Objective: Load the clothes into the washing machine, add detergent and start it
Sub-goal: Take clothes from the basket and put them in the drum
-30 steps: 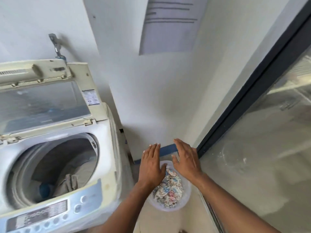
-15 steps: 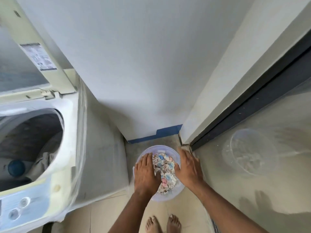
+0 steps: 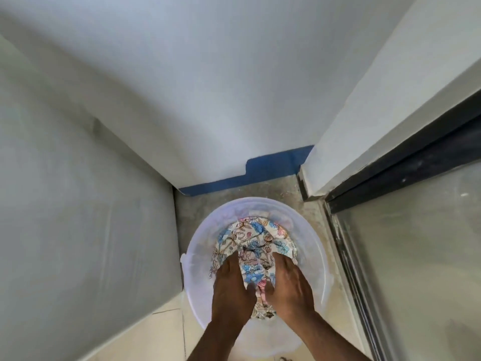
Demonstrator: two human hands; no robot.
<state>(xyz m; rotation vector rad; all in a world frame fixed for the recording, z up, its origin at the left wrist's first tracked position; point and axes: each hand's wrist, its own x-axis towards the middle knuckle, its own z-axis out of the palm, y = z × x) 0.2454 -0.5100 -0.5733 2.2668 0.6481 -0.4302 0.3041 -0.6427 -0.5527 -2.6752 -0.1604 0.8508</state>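
Translucent smooth plastic tub (image 3: 312, 230) holding matt floral-print cloth (image 3: 256, 238), rough bare concrete floor (image 3: 205, 204), matt painted wall (image 3: 208, 87), glossy glass door (image 3: 416, 269).

No text, label, brand, number or sign can be read anywhere in the frame.
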